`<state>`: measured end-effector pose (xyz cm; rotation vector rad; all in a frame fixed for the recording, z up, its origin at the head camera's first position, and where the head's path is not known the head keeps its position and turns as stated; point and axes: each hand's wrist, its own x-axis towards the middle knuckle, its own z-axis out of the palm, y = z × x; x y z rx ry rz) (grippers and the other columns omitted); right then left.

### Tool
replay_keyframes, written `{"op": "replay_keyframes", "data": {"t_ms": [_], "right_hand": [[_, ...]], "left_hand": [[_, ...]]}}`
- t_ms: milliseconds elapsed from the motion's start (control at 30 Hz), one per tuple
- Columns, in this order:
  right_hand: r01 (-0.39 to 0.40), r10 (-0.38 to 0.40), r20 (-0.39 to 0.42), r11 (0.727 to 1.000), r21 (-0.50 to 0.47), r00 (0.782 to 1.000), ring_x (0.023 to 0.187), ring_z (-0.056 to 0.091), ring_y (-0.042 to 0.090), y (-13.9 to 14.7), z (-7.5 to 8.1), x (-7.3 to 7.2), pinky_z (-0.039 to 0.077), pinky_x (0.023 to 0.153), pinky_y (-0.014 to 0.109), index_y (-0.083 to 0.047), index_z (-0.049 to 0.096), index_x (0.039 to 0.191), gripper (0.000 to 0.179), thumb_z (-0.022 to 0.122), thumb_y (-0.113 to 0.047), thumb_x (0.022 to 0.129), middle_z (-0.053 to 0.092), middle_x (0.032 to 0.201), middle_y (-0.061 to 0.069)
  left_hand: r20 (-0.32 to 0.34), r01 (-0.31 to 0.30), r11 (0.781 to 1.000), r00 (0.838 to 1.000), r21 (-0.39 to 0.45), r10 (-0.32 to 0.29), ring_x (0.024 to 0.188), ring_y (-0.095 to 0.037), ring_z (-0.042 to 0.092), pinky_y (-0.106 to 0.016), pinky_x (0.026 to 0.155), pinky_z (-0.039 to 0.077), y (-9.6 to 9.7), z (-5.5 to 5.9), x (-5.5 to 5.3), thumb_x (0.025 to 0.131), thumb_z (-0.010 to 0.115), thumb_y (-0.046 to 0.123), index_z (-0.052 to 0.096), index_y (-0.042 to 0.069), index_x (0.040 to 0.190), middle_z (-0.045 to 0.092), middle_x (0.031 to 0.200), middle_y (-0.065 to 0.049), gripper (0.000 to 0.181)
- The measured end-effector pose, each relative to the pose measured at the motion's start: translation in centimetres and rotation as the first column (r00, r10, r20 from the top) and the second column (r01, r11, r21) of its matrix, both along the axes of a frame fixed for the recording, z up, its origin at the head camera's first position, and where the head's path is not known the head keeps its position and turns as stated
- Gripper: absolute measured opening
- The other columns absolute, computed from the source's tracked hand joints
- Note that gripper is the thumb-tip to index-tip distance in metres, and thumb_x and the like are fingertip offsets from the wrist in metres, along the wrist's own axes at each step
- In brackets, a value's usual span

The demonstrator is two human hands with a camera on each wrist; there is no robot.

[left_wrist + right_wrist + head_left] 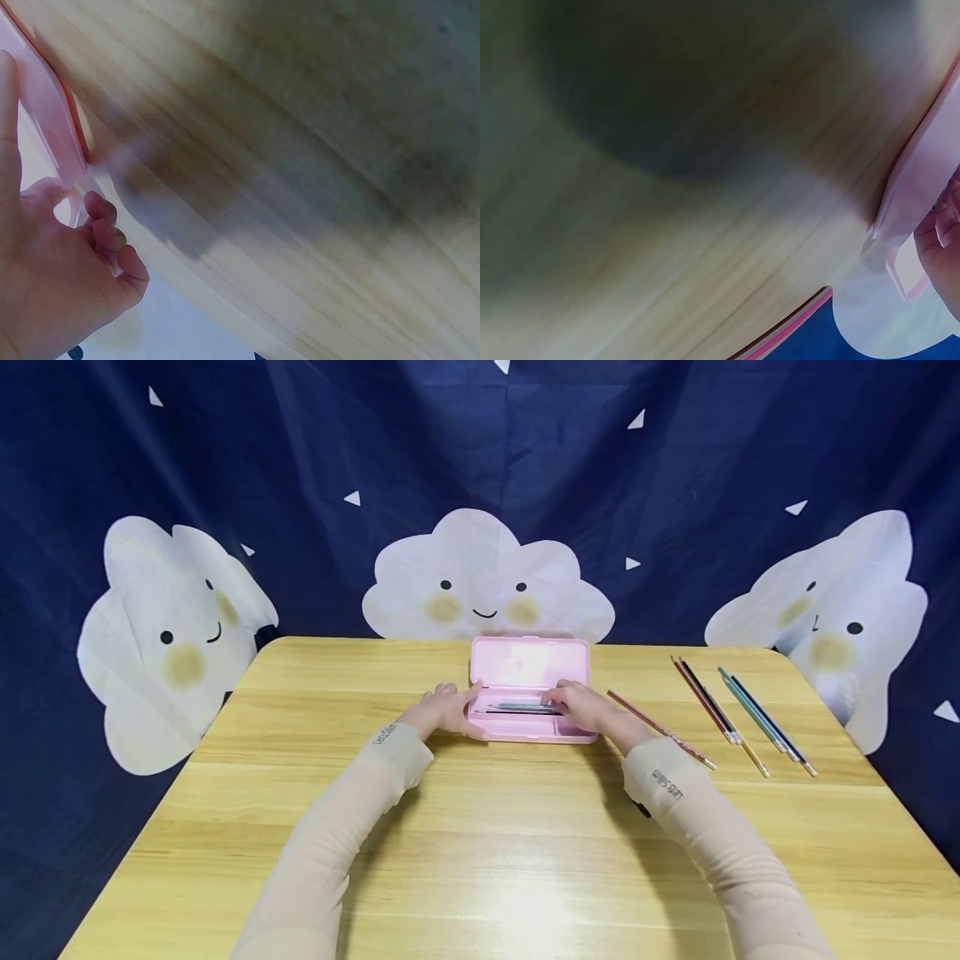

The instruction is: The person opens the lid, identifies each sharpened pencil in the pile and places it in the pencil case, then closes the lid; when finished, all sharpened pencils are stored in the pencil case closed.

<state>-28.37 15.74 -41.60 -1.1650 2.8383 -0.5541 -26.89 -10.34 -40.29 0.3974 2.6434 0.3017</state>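
An open pink pencil case (517,728) stands on the table with its lid (491,660) raised at the back. My left hand (446,708) grips the case's left end, thumb toward the front and the other fingers toward the back; the left wrist view shows the hand (67,277) at the case's pink wall (56,120). Several pencils (517,708) lie lengthwise inside the case. Over its right part, my right hand (583,703) reaches in with bent fingers and holds the pencils' right ends. In the right wrist view, this hand (941,255) is mostly cut off by the frame edge.
On the wooden table (465,843), a single red pencil (660,727) lies slanted just right of the case. Farther right rest dark red and black pencils (705,700) and teal and dark blue pencils (761,714). Behind the table hangs a navy curtain (315,460) with clouds.
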Motion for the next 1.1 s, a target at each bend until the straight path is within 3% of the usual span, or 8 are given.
{"op": "replay_keyframes", "data": {"t_ms": [367, 533, 800, 1100], "right_hand": [[0.028, -0.032, 0.067, 0.998, 0.056, 0.997, 0.074, 0.051, 0.021, -0.9, -0.1, -0.1, 0.046, 0.078, 0.037, -0.005, 0.067, 0.101, 0.025, 0.052, 0.006, 0.085, 0.052, 0.078, 0.006], [0.017, -0.025, 0.111, 0.998, 0.068, 0.994, 0.072, 0.046, 0.018, -1.1, 0.0, -0.1, 0.042, 0.072, 0.032, -0.006, 0.066, 0.106, 0.033, 0.053, 0.009, 0.081, 0.048, 0.076, 0.004], [0.015, -0.011, 0.087, 0.999, -0.045, 0.996, 0.075, 0.052, 0.021, -0.4, 0.0, 0.3, 0.046, 0.075, 0.036, 0.000, 0.066, 0.106, 0.028, 0.051, 0.010, 0.084, 0.057, 0.084, 0.011], [0.040, -0.033, 0.062, 0.992, -0.117, 0.998, 0.074, 0.051, 0.022, 1.2, 0.6, 0.7, 0.045, 0.072, 0.037, 0.005, 0.064, 0.107, 0.027, 0.049, 0.010, 0.085, 0.057, 0.084, 0.014]], "left_hand": [[-0.022, 0.011, 1.000, 1.000, 0.005, -0.010, 0.130, -0.034, 0.024, -0.051, 0.108, 0.016, 0.0, 0.0, 0.1, 0.066, 0.066, 0.065, 0.008, 0.026, 0.147, 0.027, 0.142, -0.024, 0.107], [-0.021, 0.008, 1.000, 1.000, 0.012, -0.008, 0.129, -0.034, 0.025, -0.050, 0.108, 0.016, -0.1, 0.0, 0.1, 0.066, 0.066, 0.065, 0.008, 0.027, 0.147, 0.028, 0.141, -0.023, 0.108], [-0.017, 0.012, 1.000, 1.000, 0.009, -0.011, 0.130, -0.035, 0.025, -0.051, 0.108, 0.016, 0.0, 0.1, 0.2, 0.066, 0.066, 0.066, 0.007, 0.027, 0.147, 0.026, 0.142, -0.024, 0.108], [-0.006, 0.009, 1.000, 1.000, 0.011, -0.009, 0.133, -0.035, 0.020, -0.049, 0.108, 0.017, 0.0, 0.0, 0.1, 0.068, 0.066, 0.064, 0.005, 0.026, 0.147, 0.021, 0.145, -0.025, 0.107]]}}
